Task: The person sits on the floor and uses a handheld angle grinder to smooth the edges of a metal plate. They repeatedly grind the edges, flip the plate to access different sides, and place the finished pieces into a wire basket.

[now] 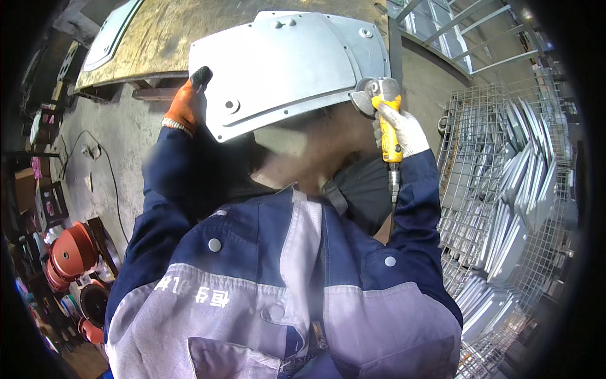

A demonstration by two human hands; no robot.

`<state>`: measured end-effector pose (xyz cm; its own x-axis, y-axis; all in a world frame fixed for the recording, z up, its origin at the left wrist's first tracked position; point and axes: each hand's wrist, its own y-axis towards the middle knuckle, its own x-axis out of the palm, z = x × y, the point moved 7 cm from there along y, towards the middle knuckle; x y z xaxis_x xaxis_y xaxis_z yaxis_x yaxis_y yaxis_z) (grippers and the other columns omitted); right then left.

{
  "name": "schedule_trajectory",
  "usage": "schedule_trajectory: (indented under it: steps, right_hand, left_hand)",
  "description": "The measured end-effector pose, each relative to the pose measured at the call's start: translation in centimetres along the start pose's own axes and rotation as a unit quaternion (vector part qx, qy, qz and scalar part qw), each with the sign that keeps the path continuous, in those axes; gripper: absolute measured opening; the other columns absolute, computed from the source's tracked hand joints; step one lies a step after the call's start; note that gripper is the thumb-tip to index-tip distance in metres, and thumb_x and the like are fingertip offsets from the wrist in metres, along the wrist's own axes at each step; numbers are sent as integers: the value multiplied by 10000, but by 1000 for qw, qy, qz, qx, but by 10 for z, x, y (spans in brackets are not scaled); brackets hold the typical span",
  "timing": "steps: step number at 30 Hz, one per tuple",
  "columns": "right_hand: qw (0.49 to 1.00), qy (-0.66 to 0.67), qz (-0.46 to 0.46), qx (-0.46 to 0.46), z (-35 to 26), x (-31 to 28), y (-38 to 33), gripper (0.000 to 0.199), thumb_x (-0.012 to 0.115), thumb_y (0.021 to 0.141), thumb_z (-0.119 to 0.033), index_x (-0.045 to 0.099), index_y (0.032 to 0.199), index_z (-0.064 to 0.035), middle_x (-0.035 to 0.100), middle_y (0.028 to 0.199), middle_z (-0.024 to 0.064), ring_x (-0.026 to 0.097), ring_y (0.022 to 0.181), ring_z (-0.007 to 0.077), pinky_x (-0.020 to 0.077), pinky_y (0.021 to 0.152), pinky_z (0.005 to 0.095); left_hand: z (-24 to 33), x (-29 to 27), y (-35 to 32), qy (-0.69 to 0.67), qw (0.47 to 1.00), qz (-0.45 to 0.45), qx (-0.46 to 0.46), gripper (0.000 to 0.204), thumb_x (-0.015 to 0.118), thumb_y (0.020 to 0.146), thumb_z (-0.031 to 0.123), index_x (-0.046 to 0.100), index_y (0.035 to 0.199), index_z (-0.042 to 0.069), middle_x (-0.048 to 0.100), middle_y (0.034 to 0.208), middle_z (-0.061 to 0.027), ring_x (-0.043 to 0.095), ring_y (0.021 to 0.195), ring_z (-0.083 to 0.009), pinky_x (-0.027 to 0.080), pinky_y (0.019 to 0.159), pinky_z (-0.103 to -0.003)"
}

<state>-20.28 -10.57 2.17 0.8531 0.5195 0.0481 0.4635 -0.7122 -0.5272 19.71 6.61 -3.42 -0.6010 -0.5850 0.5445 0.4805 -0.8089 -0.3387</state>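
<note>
My left hand (pixel 187 101), in an orange glove with dark fingertips, grips the left edge of a pale grey metal panel (pixel 278 69). The panel has small holes along its rim and a round hole near its lower left corner. In a white glove, my right hand (pixel 401 129) is wrapped round a yellow air-powered angle grinder (pixel 388 123). The grinder's disc and guard are at the panel's right lower edge; whether the disc touches the metal I cannot tell. A hose fitting runs down from the tool's end. Another similar panel (pixel 372 47) lies partly under the first.
A wooden tabletop (pixel 170 38) bears the panels, with one more panel (pixel 112 35) at its far left. To the right stands a wire mesh cage (pixel 467 164) with many stacked metal plates (pixel 527 183). Red-orange bowl-shaped parts (pixel 74 249) and a dark cable (pixel 113 174) are at left.
</note>
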Motion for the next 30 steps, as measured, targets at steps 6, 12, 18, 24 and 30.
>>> schedule_trajectory:
  steps: [6,12,18,24,30]
  right_hand:
    - [980,186,-70,6,18,-26,1,397,676,874,-346,552,1071,-25,625,844,92,610,614,145,526,544,271]
    - [941,316,-119,31,67,-33,-10,385,654,884,-362,558,1099,-57,626,870,79,600,654,161,517,578,304]
    - [906,397,-149,-24,101,-29,-14,368,689,845,-243,542,1132,-65,607,910,76,576,710,169,502,619,311]
    - [889,422,-164,-66,94,-35,-19,400,710,809,-247,538,1125,-73,575,906,69,572,714,182,506,606,305]
    - [875,452,-127,-121,92,-43,-18,389,711,796,-246,537,1057,-16,572,978,134,610,838,235,559,766,379]
  left_hand:
    - [-7,-15,8,61,992,112,2,607,648,865,502,554,1204,8,567,1154,-72,484,1034,-180,382,914,-309]
    - [-24,-41,16,145,979,129,-55,452,576,889,545,609,914,95,551,695,-14,505,588,-145,406,503,-293]
    - [-42,-50,28,95,992,86,-16,492,532,917,554,607,1008,77,532,781,7,462,658,-95,397,579,-257]
    - [-51,-44,29,86,986,135,-39,486,526,923,546,607,1007,75,521,763,12,455,650,-93,392,565,-266]
    - [-51,-41,12,138,975,162,-72,501,518,925,552,615,1015,69,563,780,-3,496,681,-129,428,572,-295]
